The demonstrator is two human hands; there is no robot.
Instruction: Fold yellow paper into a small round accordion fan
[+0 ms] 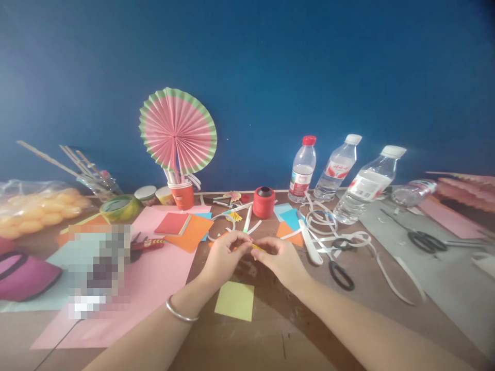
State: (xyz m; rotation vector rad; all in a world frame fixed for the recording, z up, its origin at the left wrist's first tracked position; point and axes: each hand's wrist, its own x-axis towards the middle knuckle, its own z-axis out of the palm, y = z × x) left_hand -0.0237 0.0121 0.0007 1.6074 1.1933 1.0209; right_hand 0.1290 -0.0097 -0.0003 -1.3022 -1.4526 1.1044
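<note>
My left hand (227, 259) and my right hand (281, 260) meet above the middle of the brown table, fingertips pinched together. Between them shows a small, narrow piece of yellow paper (258, 248), mostly hidden by the fingers. It looks folded, though its full shape cannot be made out. A pale yellow square of paper (234, 301) lies flat on the table just below my hands. Beyond the fingertips are a red round container (264, 202) with a dark top and a small yellow pleated paper fan (234, 217).
A watermelon-coloured paper fan (178, 131) stands in a red cup (181, 195) at the back. Several water bottles, one being a red-capped bottle (302, 170), stand back right. White strips and scissors (341, 274) lie right, pink paper (166, 268) left. A blue wall (270, 77) rises behind.
</note>
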